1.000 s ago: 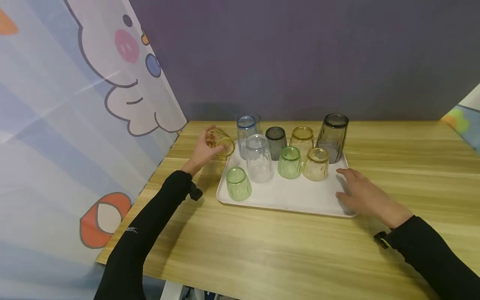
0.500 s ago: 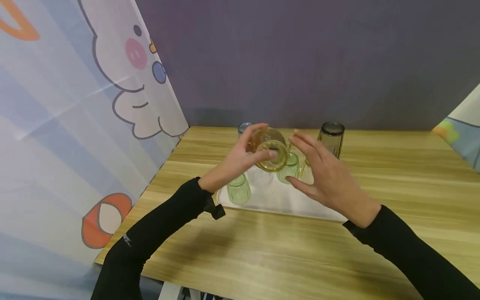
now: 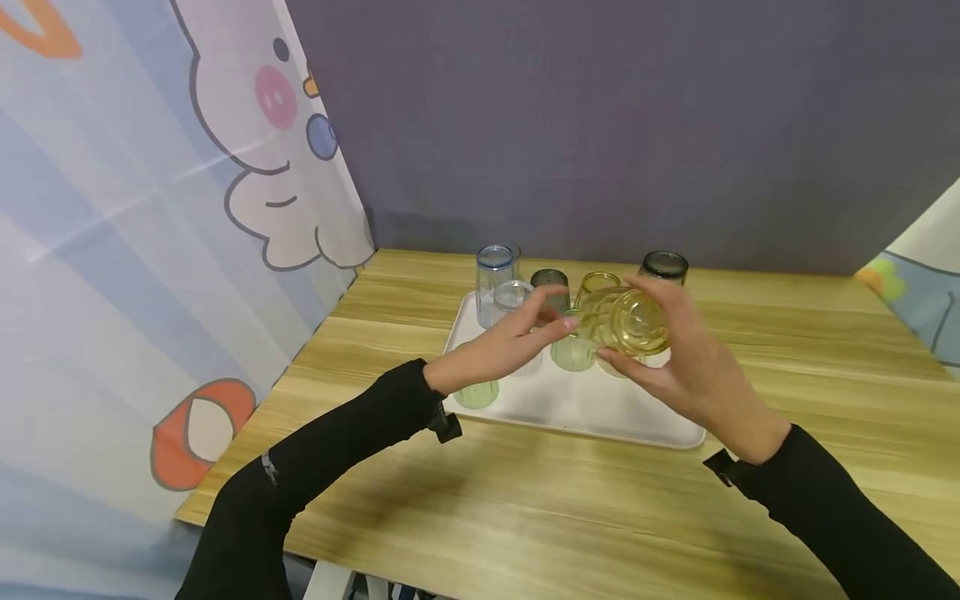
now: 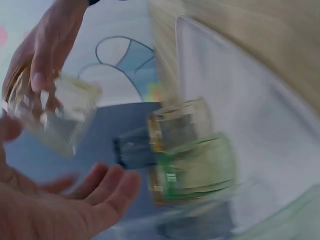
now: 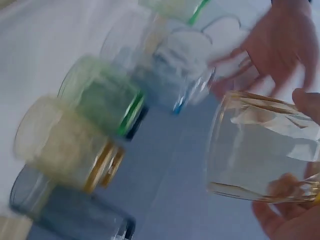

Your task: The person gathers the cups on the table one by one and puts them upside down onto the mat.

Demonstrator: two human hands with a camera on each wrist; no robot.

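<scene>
Amber glass (image 3: 626, 323) sits in the right hand's (image 3: 693, 375) grip above the tray (image 3: 577, 408); the left hand (image 3: 510, 346) is released; 8 glasses are already on the tray.

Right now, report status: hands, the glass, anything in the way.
Right hand grips the yellow glass, held sideways above the white tray. Left hand open beside it, empty. Other cups crowd the tray underneath.
</scene>
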